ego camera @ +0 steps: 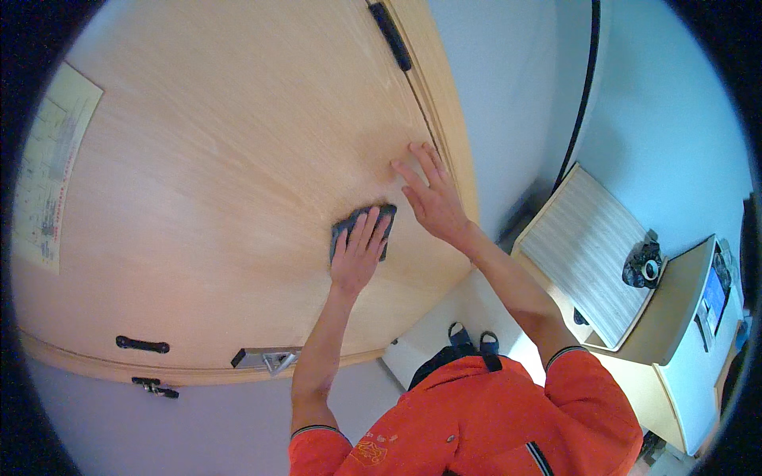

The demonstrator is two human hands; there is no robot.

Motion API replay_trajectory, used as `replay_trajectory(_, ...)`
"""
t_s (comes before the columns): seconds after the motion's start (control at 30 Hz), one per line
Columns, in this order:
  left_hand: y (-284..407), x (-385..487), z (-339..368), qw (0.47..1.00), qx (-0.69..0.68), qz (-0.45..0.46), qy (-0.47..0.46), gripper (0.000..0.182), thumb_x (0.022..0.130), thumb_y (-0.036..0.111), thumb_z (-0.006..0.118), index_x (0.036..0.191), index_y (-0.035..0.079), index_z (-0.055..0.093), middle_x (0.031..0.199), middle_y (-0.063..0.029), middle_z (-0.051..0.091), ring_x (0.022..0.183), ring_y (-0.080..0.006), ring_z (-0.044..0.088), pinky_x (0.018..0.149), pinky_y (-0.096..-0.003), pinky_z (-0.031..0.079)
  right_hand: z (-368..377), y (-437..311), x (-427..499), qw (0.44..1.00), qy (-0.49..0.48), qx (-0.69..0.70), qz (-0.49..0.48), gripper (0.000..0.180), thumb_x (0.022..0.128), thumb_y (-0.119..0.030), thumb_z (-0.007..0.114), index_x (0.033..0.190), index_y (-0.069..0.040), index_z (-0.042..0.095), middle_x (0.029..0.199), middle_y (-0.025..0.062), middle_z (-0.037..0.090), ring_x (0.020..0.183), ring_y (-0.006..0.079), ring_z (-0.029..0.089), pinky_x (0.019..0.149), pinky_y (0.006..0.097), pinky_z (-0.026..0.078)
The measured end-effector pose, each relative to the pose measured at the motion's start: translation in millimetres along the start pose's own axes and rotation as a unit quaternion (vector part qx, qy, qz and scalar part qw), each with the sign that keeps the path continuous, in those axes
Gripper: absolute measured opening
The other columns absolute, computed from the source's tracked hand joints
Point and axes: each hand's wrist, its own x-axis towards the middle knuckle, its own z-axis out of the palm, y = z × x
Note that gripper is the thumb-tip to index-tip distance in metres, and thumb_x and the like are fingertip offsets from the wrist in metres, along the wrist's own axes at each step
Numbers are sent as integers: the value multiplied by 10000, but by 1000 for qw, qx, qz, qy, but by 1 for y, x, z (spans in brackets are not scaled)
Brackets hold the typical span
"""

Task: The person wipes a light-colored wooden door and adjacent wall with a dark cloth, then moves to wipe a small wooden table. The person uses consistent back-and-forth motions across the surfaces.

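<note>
My left hand point(357, 256) lies flat with fingers spread over a dark folded cloth point(388, 215), pressing it against a light wooden door point(226, 196). To its right, my right hand point(433, 196) has its fingers apart and holds nothing; it is at the door's edge, by the wooden frame point(455, 149). A black hinge point(390, 37) sits farther up along the same edge.
The door carries a black handle point(143, 344), a metal door closer point(268, 358) and a printed sheet point(56, 166). A latch point(155, 388) is by the frame. On the right, a wood-grain-topped cabinet point(586, 250) holds a black bag with a tape roll point(644, 265).
</note>
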Motion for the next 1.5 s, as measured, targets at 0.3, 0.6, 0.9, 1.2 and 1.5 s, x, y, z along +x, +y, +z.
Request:
replay_trajectory(0.3, -42, 22, -30, 983, -52, -162, 67, 557, 1015, 561, 611, 1519, 326, 581, 1615, -77, 504, 1416, -308, 484, 1094, -540, 346, -4, 21, 14, 999, 26, -36, -13, 599, 946, -36, 662, 1515, -136, 504, 1622, 211, 384, 1475, 505, 382, 1232, 558, 335)
replay_trajectory(0.6, -92, 134, -98, 955, -65, -263, 122, 606, 996, 554, 650, 1536, 296, 556, 1675, -158, 407, 1496, -405, 405, 1143, -641, 298, -20, 22, 20, 997, 40, -53, -26, 532, 930, -15, 677, 1446, -109, 586, 1527, 210, 499, 1435, 442, 463, 1203, 510, 390)
replay_trajectory(0.9, -4, 135, -39, 991, -65, -97, 61, 580, 1050, 472, 572, 1584, 256, 501, 1711, -54, 374, 1516, -238, 410, 1182, -501, 311, -31, 33, 37, 997, 81, 3, -10, 470, 927, 99, 628, 1366, -71, 641, 1466, 215, 547, 1231, 427, 628, 1009, 439, 554)
replay_trajectory(1.2, 40, 70, 7, 997, -21, -55, 56, 575, 1029, 525, 589, 1567, 333, 522, 1696, 1, 405, 1541, -190, 367, 1215, -471, 242, -52, 49, 49, 996, 15, 83, -39, 497, 905, 100, 630, 1368, -78, 655, 1454, 202, 554, 1147, 380, 661, 979, 415, 562)
replay_trajectory(1.5, -73, 173, -80, 956, -34, -255, 141, 620, 1003, 576, 632, 1513, 226, 592, 1680, -203, 380, 1581, -403, 266, 1247, -591, 111, -68, 43, 66, 992, 77, 90, -49, 452, 884, 71, 667, 1321, -46, 672, 1476, 214, 537, 1267, 412, 589, 1065, 455, 502)
